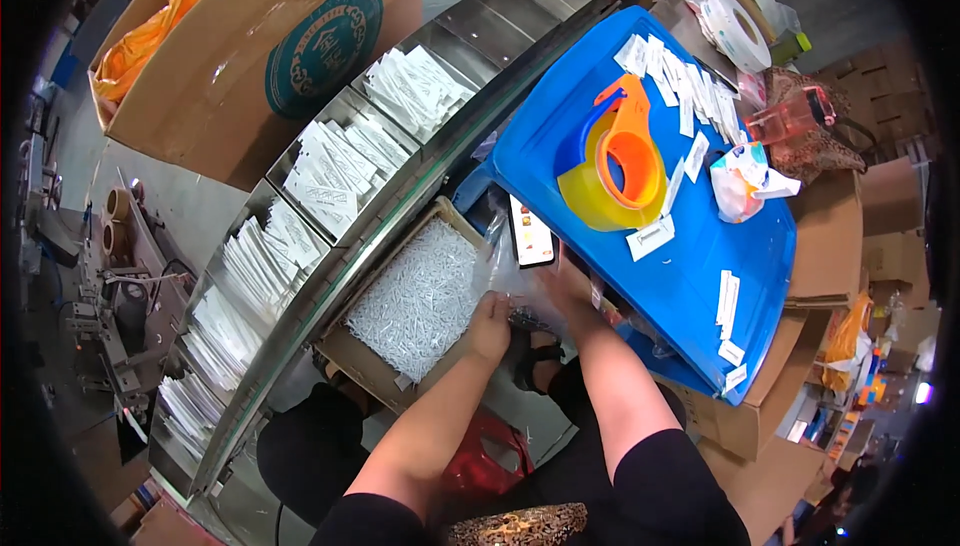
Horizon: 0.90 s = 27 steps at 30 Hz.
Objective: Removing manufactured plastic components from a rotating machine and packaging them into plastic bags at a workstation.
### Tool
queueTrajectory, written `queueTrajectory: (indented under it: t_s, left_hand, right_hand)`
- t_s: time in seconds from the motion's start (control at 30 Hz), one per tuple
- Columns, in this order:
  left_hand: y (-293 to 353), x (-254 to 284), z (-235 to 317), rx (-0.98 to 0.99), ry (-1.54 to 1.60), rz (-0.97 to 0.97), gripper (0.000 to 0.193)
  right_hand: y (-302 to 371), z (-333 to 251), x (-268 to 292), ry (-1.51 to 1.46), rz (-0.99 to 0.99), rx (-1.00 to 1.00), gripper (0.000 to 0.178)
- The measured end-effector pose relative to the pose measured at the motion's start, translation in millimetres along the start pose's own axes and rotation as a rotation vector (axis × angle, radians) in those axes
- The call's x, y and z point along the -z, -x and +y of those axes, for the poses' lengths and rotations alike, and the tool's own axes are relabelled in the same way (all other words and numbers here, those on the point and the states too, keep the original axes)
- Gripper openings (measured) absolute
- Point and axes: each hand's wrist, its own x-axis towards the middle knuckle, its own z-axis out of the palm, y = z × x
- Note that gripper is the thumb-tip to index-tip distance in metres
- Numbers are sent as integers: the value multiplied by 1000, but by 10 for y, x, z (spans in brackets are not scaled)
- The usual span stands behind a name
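My left hand [489,327] is closed on the edge of a clear plastic bag [497,274], beside a cardboard box filled with small thin white pieces [415,296]. My right hand [568,284] is at the bag's other side, close to the lower edge of a blue plastic lid or tray [690,286]. Its fingers are mostly hidden by the plastic and shadow. Just above both hands rests a phone [531,233] with a lit screen. What the bag contains is hard to make out.
Metal bins with white packets [335,171] line the left. On the blue surface are a yellow-and-orange tape dispenser [625,161], loose white packets [690,86] and a tissue pack [742,183]. A large carton [230,56] stands far left. A red stool [485,461] shows below.
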Motion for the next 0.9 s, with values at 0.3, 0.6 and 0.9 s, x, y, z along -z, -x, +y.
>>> queueTrajectory:
  t_s: [0.3, 0.6, 0.9]
  left_hand:
    - [812, 1141, 1769, 5, 106, -39, 17]
    - [1161, 2010, 1837, -59, -163, 32, 20]
    - [925, 1818, 1436, -37, -294, -198, 29]
  right_hand:
    - [11, -77, 247, 168, -110, -136, 73]
    - [66, 120, -298, 130, 46, 134, 68]
    - [137, -1, -298, 191, 95, 23, 73]
